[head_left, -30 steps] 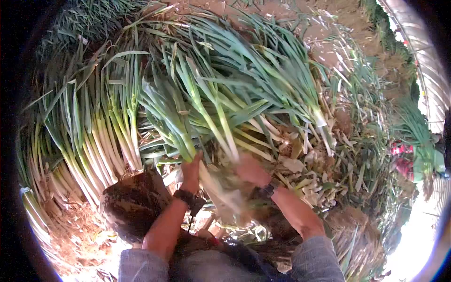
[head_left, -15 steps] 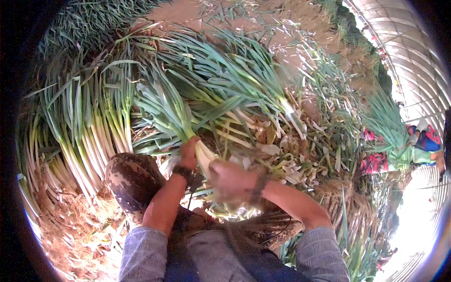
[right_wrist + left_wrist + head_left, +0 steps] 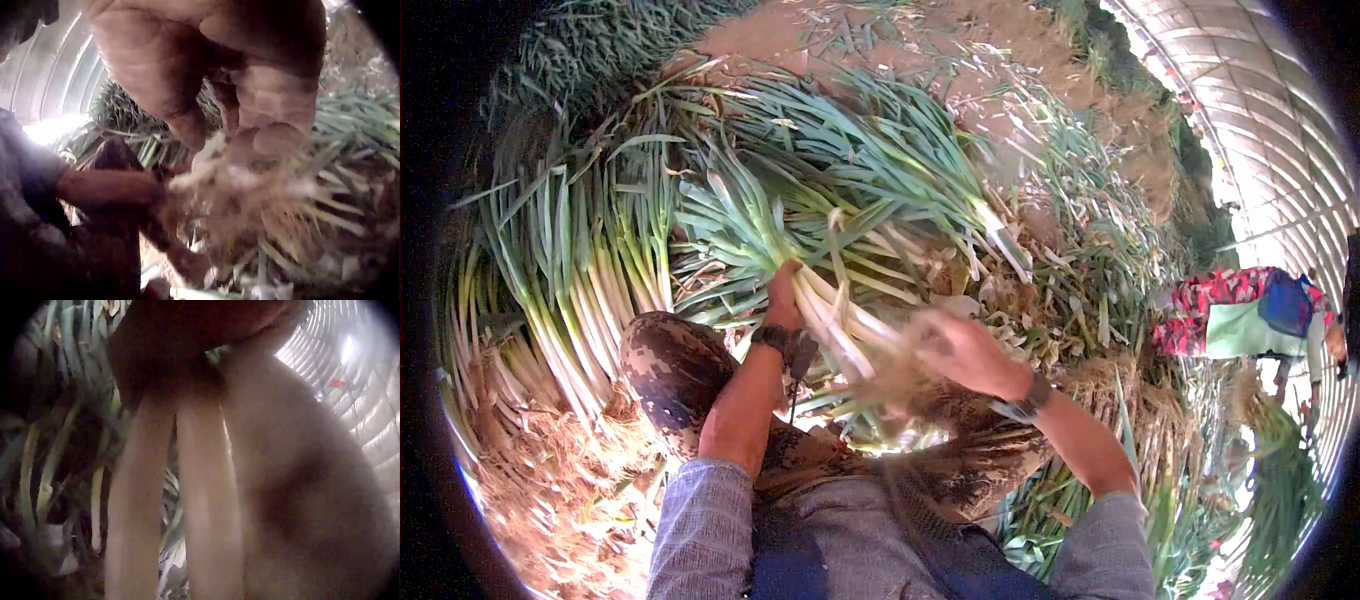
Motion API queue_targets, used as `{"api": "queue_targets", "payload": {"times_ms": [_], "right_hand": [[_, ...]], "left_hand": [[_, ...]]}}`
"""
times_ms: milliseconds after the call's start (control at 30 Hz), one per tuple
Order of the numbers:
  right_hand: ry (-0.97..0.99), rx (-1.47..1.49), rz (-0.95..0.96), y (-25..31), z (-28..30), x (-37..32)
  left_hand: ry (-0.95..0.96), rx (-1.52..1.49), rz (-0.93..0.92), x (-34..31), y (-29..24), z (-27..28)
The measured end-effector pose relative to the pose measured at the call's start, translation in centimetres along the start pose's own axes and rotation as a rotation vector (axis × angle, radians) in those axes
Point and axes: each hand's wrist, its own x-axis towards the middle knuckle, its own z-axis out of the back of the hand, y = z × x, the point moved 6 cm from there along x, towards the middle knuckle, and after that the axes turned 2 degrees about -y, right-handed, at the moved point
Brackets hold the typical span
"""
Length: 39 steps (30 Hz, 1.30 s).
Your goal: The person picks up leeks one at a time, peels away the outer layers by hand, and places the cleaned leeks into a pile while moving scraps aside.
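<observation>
My left hand (image 3: 783,295) grips a small bunch of long green onions (image 3: 825,308) where green leaf turns to white stalk. Their leaves fan away from me, and the pale stalks slope down toward my lap. Two stalks (image 3: 209,512) show large beneath the fingers in the left wrist view. At the root end, my right hand (image 3: 975,352) has its thumb and fingers bent around a pale stalk base, blurred by motion. Stringy tan roots (image 3: 256,203) spread below these fingers in the right wrist view. A limp, dry strip of leaf (image 3: 837,250) hangs across the bunch.
More green onions (image 3: 580,290) lie in a thick row on the left, with another pile (image 3: 850,140) ahead. Peeled scraps (image 3: 1090,290) cover the ground at right. My camouflage-clad knee (image 3: 675,375) is beside the left forearm. Another person (image 3: 1240,315) is at far right.
My right hand brought its separate stalks to the left hand's bunch, then moved right to the root ends. The left hand kept its grip. The far person's green onion bundle has shifted lower in view.
</observation>
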Motion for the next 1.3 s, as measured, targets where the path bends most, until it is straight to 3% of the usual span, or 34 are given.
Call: {"api": "queue_targets", "payload": {"times_ms": [33, 100, 167, 233, 267, 333, 400, 433, 467, 533, 600, 633, 667, 700, 767, 867, 900, 967, 1000, 1033, 1067, 1100, 1167, 1200, 1233, 1267, 1300], "right_hand": [[-0.119, -0.061, 0.076, 1.3, 0.1, 2.2], [-0.039, -0.258, 0.156, 2.8, -2.1, 5.7], [0.019, -0.252, 0.143, 3.2, -5.5, 7.5], [0.11, -0.252, 0.147, 3.4, -7.1, 8.7], [0.34, -0.317, 0.082, 2.5, -8.3, 8.7], [0.547, -0.232, -0.023, 0.6, -9.6, 6.3], [0.483, -0.126, 0.133, 1.8, -7.6, 1.2], [0.433, -0.164, 0.328, 4.0, -4.8, -1.3], [0.457, -0.315, 0.29, -0.3, -4.2, -4.0], [0.54, -0.386, -0.14, -5.0, -0.1, -6.6], [0.583, -0.295, -0.539, -5.0, 3.7, -6.0], [0.389, -0.296, -0.442, -4.3, 4.3, -4.4], [0.193, -0.296, -0.348, -3.3, 4.7, -3.2], [0.134, -0.236, -0.339, -2.3, 3.5, -1.4], [0.106, -0.193, -0.323, 0.0, -0.4, 3.9], [0.015, -0.304, -0.03, -0.1, -8.0, 9.3], [0.024, -0.291, -0.013, -0.1, -8.8, 9.7], [0.229, 0.067, 0.023, -0.5, -10.2, 10.0], [0.411, 0.33, -0.256, 0.8, -9.4, 7.7], [0.53, 0.275, -0.177, 3.7, -7.9, 5.7], [0.645, 0.223, -0.105, 5.2, -7.3, 3.3], [0.724, 0.226, 0.065, 3.7, -9.0, 0.1], [0.764, 0.217, 0.071, 5.6, -6.2, -2.2], [0.783, 0.212, 0.075, 6.6, -4.8, -3.3], [0.849, 0.101, -0.063, 5.9, -4.2, -3.6], [0.842, 0.106, -0.072, 4.6, -4.5, -3.9], [0.73, -0.003, 0.041, 2.6, -5.2, -3.5]], "left_hand": [[-0.008, 0.019, 0.001, -1.9, -0.2, -0.8], [-0.018, 0.038, -0.008, -3.5, 0.1, -1.8], [0.101, -0.032, 0.009, -3.3, 0.3, -2.3], [0.01, -0.052, -0.044, -4.4, -0.2, -2.3], [0.035, -0.055, -0.041, -4.0, -0.4, -1.8], [0.022, -0.068, -0.079, -0.9, 0.2, 0.3], [-0.061, -0.086, -0.015, -0.8, -0.8, 0.8], [-0.143, -0.102, 0.038, -0.9, -0.8, 1.3], [-0.138, -0.108, 0.045, -0.4, -0.6, 1.8], [-0.019, 0.172, -0.308, 0.5, -1.6, 2.1], [-0.117, 0.044, -0.087, -1.6, -1.7, 0.3], [-0.111, 0.052, -0.081, 0.2, -0.3, 0.9], [-0.163, 0.168, -0.193, 3.3, 1.4, 2.6], [-0.211, 0.279, -0.31, 4.9, 2.0, 3.2], [-0.157, 0.292, -0.351, 1.9, 1.8, 1.2], [-0.143, 0.293, -0.429, -5.2, -0.3, -3.0], [-0.156, 0.27, -0.459, -6.2, -0.8, -3.1], [-0.239, 0.353, -0.429, -4.3, -0.8, -0.8], [-0.193, 0.347, -0.427, -4.5, -1.2, -0.6], [-0.14, 0.346, -0.42, -4.6, -1.4, -0.5], [-0.25, 0.492, -0.502, -1.5, -0.2, 1.7], [-0.25, 0.49, -0.491, -0.5, -0.1, 2.4], [-0.237, 0.297, -0.259, 1.5, 1.4, 3.0], [-0.283, 0.261, -0.229, 1.8, 1.8, 2.9], [-0.276, 0.268, -0.221, 1.9, 2.1, 2.9], [-0.264, 0.288, -0.295, 1.9, 1.7, 2.7], [-0.254, 0.306, -0.373, 1.4, 1.1, 2.2]]}}
